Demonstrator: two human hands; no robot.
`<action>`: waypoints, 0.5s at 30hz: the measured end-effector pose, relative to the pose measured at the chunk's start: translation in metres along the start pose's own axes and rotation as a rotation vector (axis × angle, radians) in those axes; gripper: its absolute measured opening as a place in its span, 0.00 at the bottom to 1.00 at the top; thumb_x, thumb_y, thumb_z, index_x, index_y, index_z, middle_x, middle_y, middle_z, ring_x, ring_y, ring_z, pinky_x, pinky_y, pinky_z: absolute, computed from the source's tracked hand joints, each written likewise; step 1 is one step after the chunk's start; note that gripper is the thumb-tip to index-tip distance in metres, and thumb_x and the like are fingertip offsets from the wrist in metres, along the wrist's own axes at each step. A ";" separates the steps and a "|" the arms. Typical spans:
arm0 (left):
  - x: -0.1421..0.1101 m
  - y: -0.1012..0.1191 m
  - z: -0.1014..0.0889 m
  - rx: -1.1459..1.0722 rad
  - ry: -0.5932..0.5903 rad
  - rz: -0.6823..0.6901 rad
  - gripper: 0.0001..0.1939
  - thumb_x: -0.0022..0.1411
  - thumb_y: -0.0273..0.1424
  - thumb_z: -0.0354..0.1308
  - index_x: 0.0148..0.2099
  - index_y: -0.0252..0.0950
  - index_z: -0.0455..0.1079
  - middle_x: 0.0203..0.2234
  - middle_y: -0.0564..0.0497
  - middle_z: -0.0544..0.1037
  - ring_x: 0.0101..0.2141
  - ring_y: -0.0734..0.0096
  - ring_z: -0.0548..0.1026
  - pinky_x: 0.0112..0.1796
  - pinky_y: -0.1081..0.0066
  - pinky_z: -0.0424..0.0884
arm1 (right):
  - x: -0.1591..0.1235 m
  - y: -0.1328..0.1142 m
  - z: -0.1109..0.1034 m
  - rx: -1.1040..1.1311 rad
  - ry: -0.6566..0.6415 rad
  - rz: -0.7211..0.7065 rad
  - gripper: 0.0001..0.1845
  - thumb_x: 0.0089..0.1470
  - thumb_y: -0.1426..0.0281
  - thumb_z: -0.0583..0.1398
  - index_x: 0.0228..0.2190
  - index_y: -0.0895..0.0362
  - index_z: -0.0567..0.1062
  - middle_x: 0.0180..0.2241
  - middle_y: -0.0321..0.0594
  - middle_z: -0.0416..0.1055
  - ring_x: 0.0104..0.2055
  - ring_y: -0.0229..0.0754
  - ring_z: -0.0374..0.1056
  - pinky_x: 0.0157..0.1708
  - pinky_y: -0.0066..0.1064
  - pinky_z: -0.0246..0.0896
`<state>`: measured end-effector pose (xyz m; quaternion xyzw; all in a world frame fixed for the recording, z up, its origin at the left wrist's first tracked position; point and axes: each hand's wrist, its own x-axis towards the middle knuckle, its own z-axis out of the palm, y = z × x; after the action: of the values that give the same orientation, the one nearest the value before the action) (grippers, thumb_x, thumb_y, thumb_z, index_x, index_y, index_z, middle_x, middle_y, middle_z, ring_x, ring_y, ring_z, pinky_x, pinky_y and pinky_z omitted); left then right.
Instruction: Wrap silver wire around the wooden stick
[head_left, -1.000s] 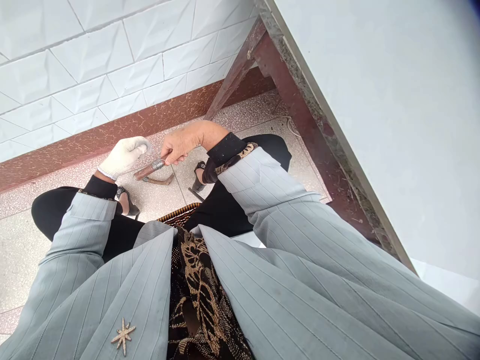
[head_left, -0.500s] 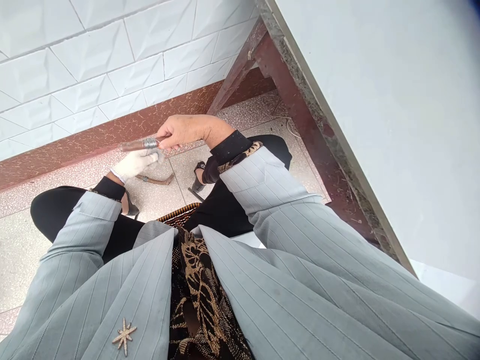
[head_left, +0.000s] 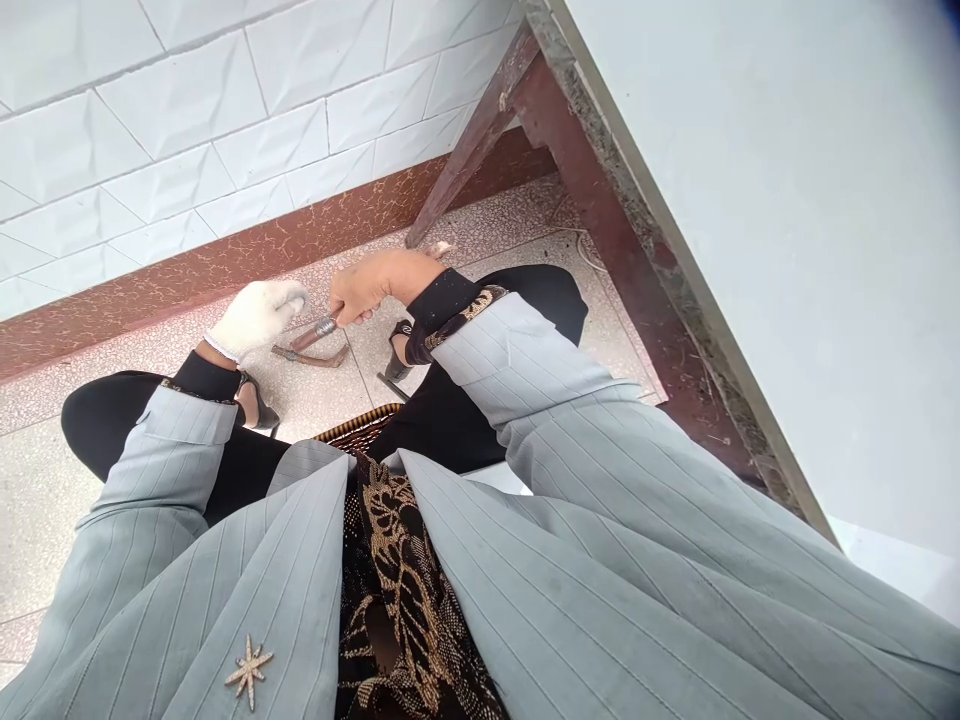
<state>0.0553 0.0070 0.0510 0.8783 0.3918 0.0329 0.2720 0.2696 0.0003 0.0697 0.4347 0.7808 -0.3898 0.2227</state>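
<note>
My right hand is bare and wrapped round a brown wooden handle with silvery wire wound about it. The handle slants down to the left, and its other end is hidden by my fingers. To the left, my left hand wears a white glove, its fingers curled together; whatever is between them is hidden or too small to see. A curved brown stick lies on the floor just below the handle. A small pale piece shows behind my right wrist, its kind unclear.
White wall tiles rise above a reddish-brown baseboard. On my right stand a white-topped table and its dark red leg. A woven wicker edge shows between my legs, over the speckled floor.
My right hand has lowered the wire-wound handle, which now tilts down to the left. My gloved left hand has risen slightly and moved apart from it.
</note>
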 end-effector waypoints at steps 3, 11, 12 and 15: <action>0.000 -0.003 -0.003 -0.062 0.035 0.003 0.12 0.65 0.31 0.52 0.39 0.36 0.78 0.30 0.49 0.79 0.35 0.64 0.76 0.43 0.66 0.71 | -0.005 0.001 -0.002 0.109 -0.052 -0.151 0.11 0.67 0.75 0.61 0.31 0.65 0.78 0.20 0.31 0.66 0.25 0.33 0.62 0.33 0.29 0.55; 0.006 -0.020 0.008 -0.454 -0.036 -0.037 0.11 0.65 0.37 0.59 0.39 0.34 0.77 0.34 0.48 0.80 0.36 0.66 0.75 0.41 0.66 0.72 | -0.031 0.003 -0.012 0.254 0.095 -0.348 0.11 0.63 0.79 0.61 0.28 0.62 0.76 0.19 0.28 0.65 0.25 0.31 0.60 0.32 0.28 0.52; 0.006 -0.022 0.012 -0.557 -0.076 -0.037 0.12 0.64 0.38 0.61 0.40 0.34 0.77 0.33 0.48 0.80 0.34 0.68 0.75 0.38 0.67 0.71 | -0.033 0.005 -0.013 0.272 0.132 -0.371 0.10 0.63 0.78 0.61 0.29 0.62 0.76 0.19 0.28 0.65 0.25 0.31 0.60 0.33 0.28 0.53; 0.006 -0.020 0.024 -0.797 -0.185 -0.046 0.16 0.66 0.44 0.62 0.38 0.35 0.75 0.25 0.52 0.72 0.23 0.76 0.64 0.25 0.72 0.61 | -0.037 0.011 -0.015 0.312 0.296 -0.352 0.09 0.63 0.75 0.61 0.31 0.62 0.78 0.21 0.31 0.67 0.27 0.33 0.62 0.34 0.28 0.54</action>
<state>0.0522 0.0111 0.0193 0.6943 0.3417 0.0970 0.6259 0.2988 -0.0028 0.0996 0.3734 0.7990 -0.4700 -0.0347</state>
